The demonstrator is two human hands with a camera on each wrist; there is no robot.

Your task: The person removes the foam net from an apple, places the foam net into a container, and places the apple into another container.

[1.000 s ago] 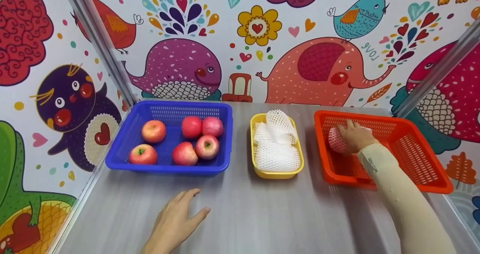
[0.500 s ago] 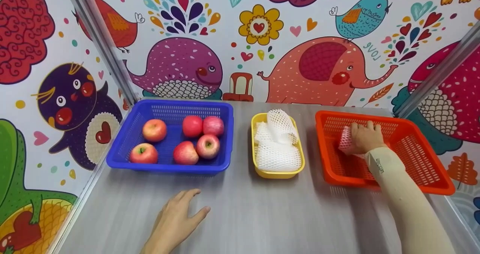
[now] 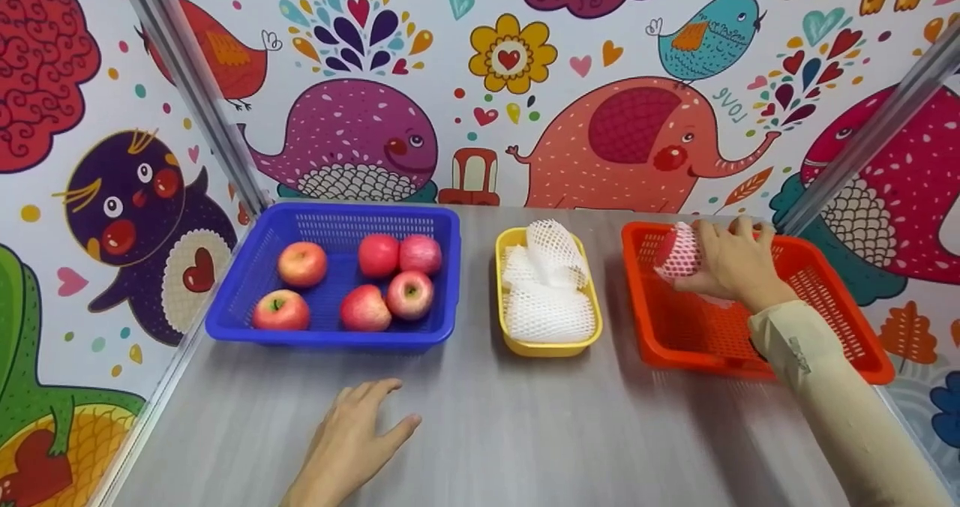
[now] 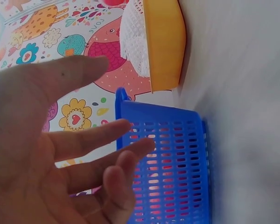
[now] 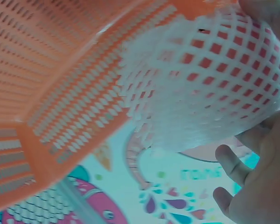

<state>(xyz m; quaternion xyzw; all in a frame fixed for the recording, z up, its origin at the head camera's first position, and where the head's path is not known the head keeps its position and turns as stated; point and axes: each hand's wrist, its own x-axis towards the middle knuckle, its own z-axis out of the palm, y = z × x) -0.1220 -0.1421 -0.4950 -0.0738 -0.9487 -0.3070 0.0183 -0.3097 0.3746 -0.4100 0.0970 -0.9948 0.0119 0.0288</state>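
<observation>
My right hand (image 3: 735,259) grips an apple in a white foam net sleeve (image 3: 681,252), over the back left part of the orange-red basket (image 3: 757,364). In the right wrist view, the foam net (image 5: 210,79) fills the upper right, with red skin showing through its mesh and its loose end spread toward the basket wall. Thumb and fingers lie around the wrapped apple. My left hand (image 3: 349,439) hovers near the table front with fingers relaxed and nothing in them. From the left wrist, its fingers point toward the blue basket (image 4: 170,112).
At the back left stands the blue basket with several bare apples (image 3: 281,310). Between the two baskets is a small yellow basket (image 3: 551,348) piled with white foam nets (image 3: 551,313). A patterned wall (image 3: 480,12) closes off the back of the table (image 3: 480,432).
My right hand first shifted right inside the orange-red basket, then rose toward its back rim with the net-wrapped apple. The left hand has stayed in place.
</observation>
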